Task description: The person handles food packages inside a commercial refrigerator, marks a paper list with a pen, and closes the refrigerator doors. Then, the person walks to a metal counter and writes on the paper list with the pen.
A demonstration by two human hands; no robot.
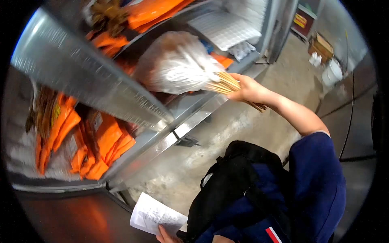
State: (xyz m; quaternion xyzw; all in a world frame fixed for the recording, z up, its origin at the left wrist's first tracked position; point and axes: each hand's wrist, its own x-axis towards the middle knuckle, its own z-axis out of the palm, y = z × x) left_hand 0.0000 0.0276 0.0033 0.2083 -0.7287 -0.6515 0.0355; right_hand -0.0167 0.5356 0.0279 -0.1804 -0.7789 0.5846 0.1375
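My right hand (248,90) is closed around a bundle of thin wooden skewers (222,84). A clear plastic bag (174,62) wraps the far end of the bundle, and what is inside it is blurred. The bag is at the opening of a metal freezer compartment, over its front edge. At the bottom of the view my left hand (165,235), partly out of frame, grips a sheet of paper (156,214) with dark writing or print on it.
Orange packages (107,135) lie in the frosty left compartment, behind a metal post (93,69). More orange packages (152,14) and a white tray (225,30) fill the upper compartment. A white bucket (332,73) and a cardboard box (321,46) stand on the floor.
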